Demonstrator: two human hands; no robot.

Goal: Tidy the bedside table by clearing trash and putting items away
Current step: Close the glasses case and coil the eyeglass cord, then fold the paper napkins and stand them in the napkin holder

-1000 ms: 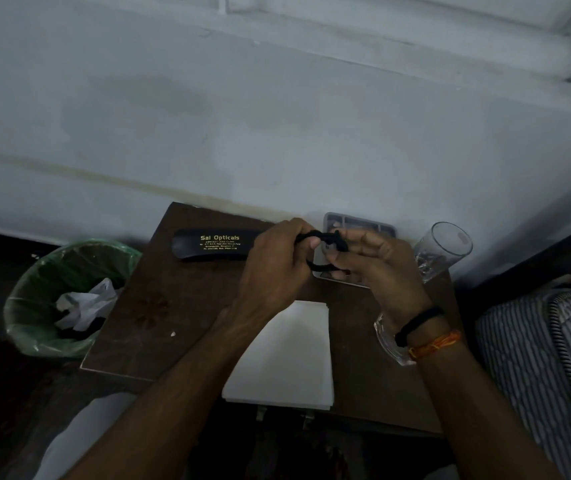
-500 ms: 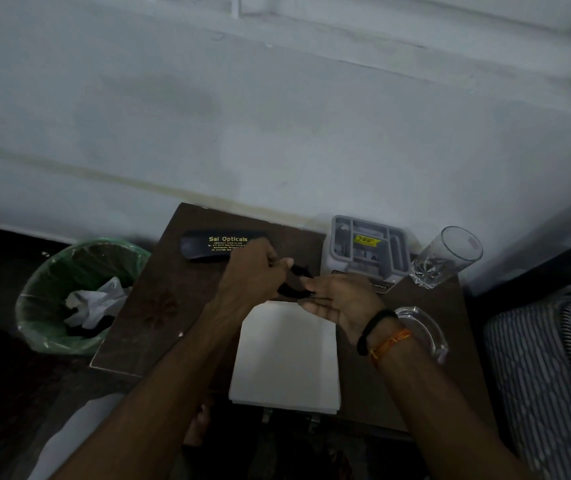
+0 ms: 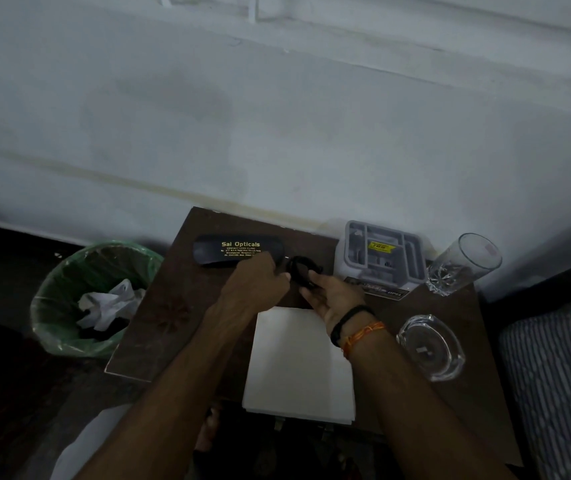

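Observation:
A pair of folded black glasses is held just above the dark wooden bedside table, right of the black "Sai Opticals" spectacle case. The case lies closed at the back of the table. My left hand is curled beside the case's right end and pinches the glasses from the left. My right hand lies palm up with fairly straight fingers under the right side of the glasses. A white pad of paper lies at the front, below both hands.
A grey desk organiser and a tilted-looking clear tumbler stand at the back right. A glass ashtray sits on the right side. A green-lined bin with crumpled paper is on the floor at left. A striped mattress borders the right.
Both hands lowered the glasses from in front of the organiser and moved them left toward the case's right end. The right hand opened palm up.

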